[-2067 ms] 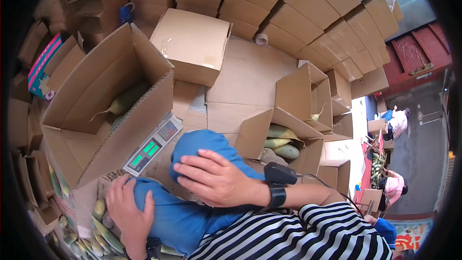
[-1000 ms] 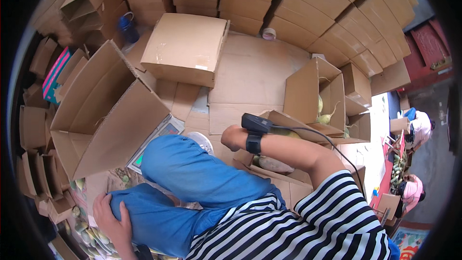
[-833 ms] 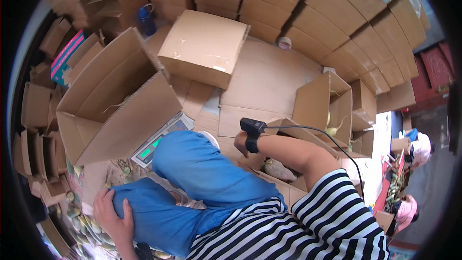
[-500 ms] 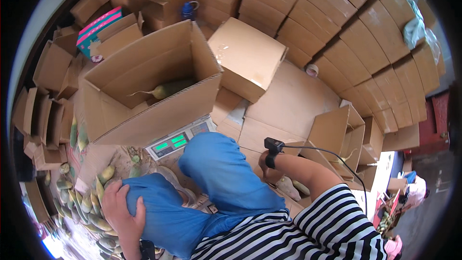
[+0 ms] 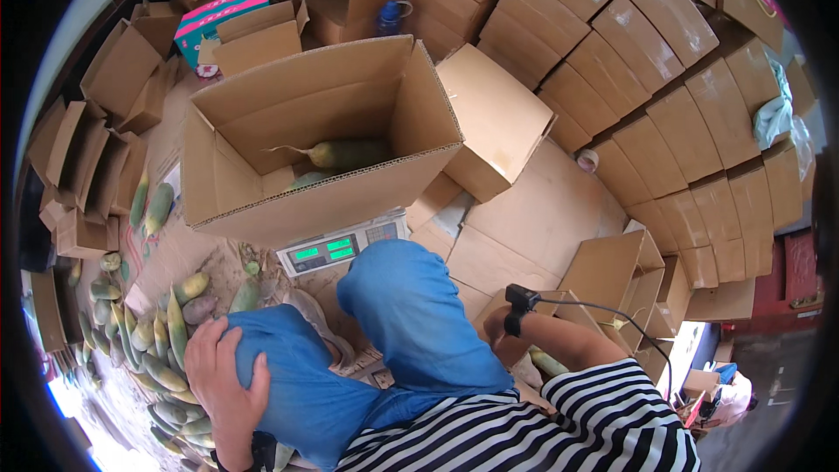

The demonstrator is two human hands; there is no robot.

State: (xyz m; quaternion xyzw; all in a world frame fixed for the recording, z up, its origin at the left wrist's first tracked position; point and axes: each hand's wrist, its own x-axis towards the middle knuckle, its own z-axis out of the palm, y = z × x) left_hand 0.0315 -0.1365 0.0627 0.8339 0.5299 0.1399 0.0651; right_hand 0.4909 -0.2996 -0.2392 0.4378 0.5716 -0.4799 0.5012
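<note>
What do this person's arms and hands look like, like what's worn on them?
Both hands are bare, no gloves. The left hand has a dark band just showing at its wrist. The right hand is mostly hidden behind the knee; its wrist carries a black strap with a small black device and a thin black cable. The sleeve is black-and-white striped.

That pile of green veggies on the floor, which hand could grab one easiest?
Probably the left hand: it rests on the left knee, right beside the pile of green vegetables. The right hand is low behind the right knee, far from the pile.
</note>
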